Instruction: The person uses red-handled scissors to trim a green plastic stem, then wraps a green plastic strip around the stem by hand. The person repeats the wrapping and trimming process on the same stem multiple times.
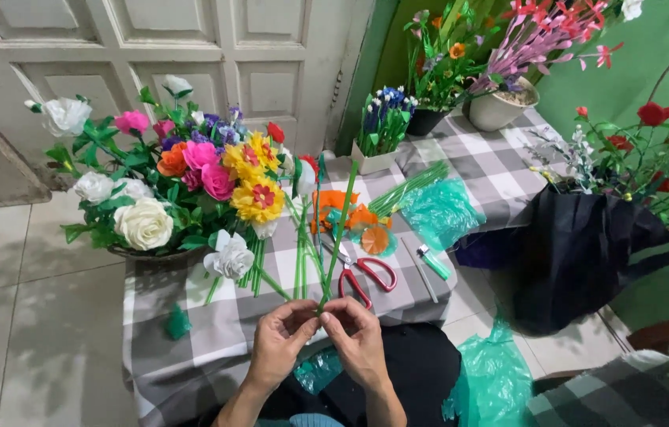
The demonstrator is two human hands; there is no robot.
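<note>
Over at the left edge of the table (192,316), a big bunch of finished flowers (192,178) is sitting there, white, pink, orange and yellow blooms all fully formed, so a good share of the making is looking done. Just right of it, several bare green stems (303,253) are lying across the checked cloth, none of them carrying a bloom yet, so by my reading plenty is waiting to be finished. Down at the near edge, the left hand (279,344) is curling in, fingers pinched tight on the bottom end of one long green stem (340,229), and that stem is rising at a slant up over the middle of the table. The right hand (362,340) is meeting it from the other side, fingertips closed on the same lower end, both wrists bent inward and the knuckles nearly touching. Red-handled scissors (366,277) are lying just beyond the hands, untouched, with orange paper pieces (350,217) behind them. Further right, a green lighter (433,261) is resting near the table's right edge, and a crumpled green plastic bag (441,209) is sitting beyond it. Potted flower arrangements (500,71) are crowding the far right corner.
</note>
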